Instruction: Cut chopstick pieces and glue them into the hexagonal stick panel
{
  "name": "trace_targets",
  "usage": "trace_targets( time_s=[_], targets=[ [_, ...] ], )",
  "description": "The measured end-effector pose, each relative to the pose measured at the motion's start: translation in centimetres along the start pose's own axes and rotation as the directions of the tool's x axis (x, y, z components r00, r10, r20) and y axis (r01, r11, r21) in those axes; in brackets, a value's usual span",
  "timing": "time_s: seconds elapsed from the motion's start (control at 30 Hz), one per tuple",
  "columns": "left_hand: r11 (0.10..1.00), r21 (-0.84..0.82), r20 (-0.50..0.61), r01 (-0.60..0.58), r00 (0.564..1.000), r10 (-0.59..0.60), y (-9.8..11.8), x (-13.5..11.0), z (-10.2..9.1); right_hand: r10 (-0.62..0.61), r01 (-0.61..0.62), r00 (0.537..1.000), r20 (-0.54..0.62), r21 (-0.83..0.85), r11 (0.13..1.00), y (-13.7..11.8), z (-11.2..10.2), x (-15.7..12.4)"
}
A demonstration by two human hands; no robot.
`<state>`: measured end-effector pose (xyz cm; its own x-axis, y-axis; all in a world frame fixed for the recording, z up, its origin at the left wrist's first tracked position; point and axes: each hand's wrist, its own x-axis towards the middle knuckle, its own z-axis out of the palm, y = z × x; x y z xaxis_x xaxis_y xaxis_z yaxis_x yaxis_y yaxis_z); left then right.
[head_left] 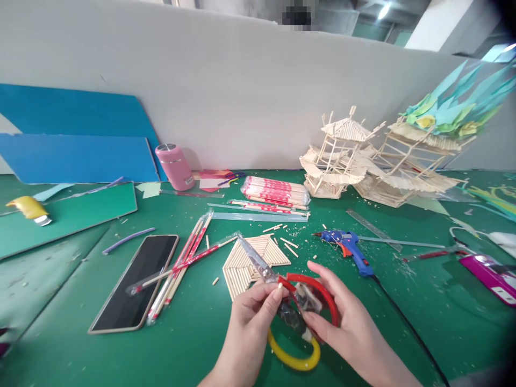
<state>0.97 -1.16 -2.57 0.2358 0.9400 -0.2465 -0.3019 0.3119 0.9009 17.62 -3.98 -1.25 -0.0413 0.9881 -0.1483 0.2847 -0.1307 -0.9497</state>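
Note:
A pair of scissors (258, 258) with one red and one yellow handle loop points away from me, its blades over the fan-shaped panel of wooden sticks (237, 269) on the table. My right hand (342, 317) grips the red loop, thumb on its near side and the index finger stretched out. Pressed together beside the scissors' pivot are the thumb and fingers of my left hand (253, 317). A small pale tip shows at that pinch, too little to name. Short stick offcuts (289, 248) lie just beyond the panel.
A blue glue gun (346, 244) lies to the right, its cord running toward me. Left are a phone (137, 282) and wrapped sticks (181, 263). Behind stand a pink bottle (175, 166), bundled sticks (275, 192) and a stick-built pavilion model (342, 156).

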Motion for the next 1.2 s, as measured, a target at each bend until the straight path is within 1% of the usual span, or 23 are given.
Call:
trace_targets(
  time_s=[0.07,0.17,0.27,0.37,0.43,0.5,0.57,0.67,0.77,0.9,0.97,1.0,1.03,1.1,1.17,1.2],
  targets=[
    [0.999,-0.051,-0.006,0.010,1.000,-0.011,0.1,0.0,0.1,0.000,0.001,0.999,-0.052,0.015,1.000,0.3,0.6,0.4],
    [0.989,-0.145,-0.025,0.032,0.999,-0.036,0.2,0.0,0.4,-0.031,0.027,0.985,-0.170,-0.025,0.999,1.0,1.2,0.4],
    [0.976,-0.212,-0.053,0.058,0.996,-0.071,0.2,0.0,0.7,-0.075,0.062,0.967,-0.242,-0.059,0.996,1.1,1.5,0.3],
    [0.970,-0.231,-0.078,0.078,0.992,-0.098,0.2,0.0,0.9,-0.139,0.126,0.957,-0.256,-0.066,0.990,0.9,1.5,0.2],
    [0.972,-0.222,-0.090,0.075,0.991,-0.097,0.3,0.1,1.0,-0.197,0.175,0.951,-0.238,-0.110,0.978,0.7,1.5,0.2],
    [0.978,-0.205,-0.103,0.049,0.992,-0.072,0.3,0.0,1.0,-0.270,0.229,0.940,-0.210,-0.198,0.953,0.6,1.4,0.3],
    [0.982,-0.186,-0.113,0.013,0.993,-0.035,0.2,0.0,0.9,-0.340,0.270,0.918,-0.205,-0.303,0.914,0.7,1.5,0.3],
    [0.987,-0.159,-0.130,-0.025,0.992,0.004,-0.1,0.0,0.8,-0.400,0.285,0.889,-0.223,-0.415,0.864,1.2,1.7,0.2],
    [0.990,-0.136,-0.141,-0.041,0.990,0.022,-0.4,0.0,0.6,-0.378,0.242,0.893,-0.243,-0.449,0.860,1.7,2.0,0.2],
    [0.994,-0.096,-0.150,-0.058,0.988,0.043,-0.6,0.2,0.5,-0.277,0.194,0.936,-0.215,-0.341,0.920,1.4,2.2,0.3],
    [0.995,-0.070,-0.164,-0.064,0.985,0.051,-0.4,0.2,0.7,-0.267,0.177,0.936,-0.229,-0.348,0.921,1.0,2.2,0.4],
    [0.996,-0.063,-0.176,-0.062,0.983,0.050,-0.3,0.2,0.8,-0.297,0.181,0.920,-0.254,-0.396,0.900,0.9,2.1,0.4],
    [0.996,-0.062,-0.190,-0.057,0.981,0.045,-0.2,0.2,1.0,-0.355,0.196,0.892,-0.279,-0.470,0.861,0.8,2.1,0.5],
    [0.996,-0.072,-0.209,-0.044,0.978,0.028,0.0,0.2,1.2,-0.516,0.247,0.807,-0.286,-0.630,0.736,0.9,1.9,0.6],
    [0.997,-0.072,-0.209,-0.036,0.978,0.020,-0.1,0.1,1.3,-0.648,0.327,0.731,-0.214,-0.723,0.608,1.1,1.8,0.6],
    [0.998,-0.059,-0.208,-0.034,0.978,0.021,-0.1,0.1,1.3,-0.689,0.373,0.705,-0.167,-0.740,0.560,1.2,1.7,0.6]
  ],
)
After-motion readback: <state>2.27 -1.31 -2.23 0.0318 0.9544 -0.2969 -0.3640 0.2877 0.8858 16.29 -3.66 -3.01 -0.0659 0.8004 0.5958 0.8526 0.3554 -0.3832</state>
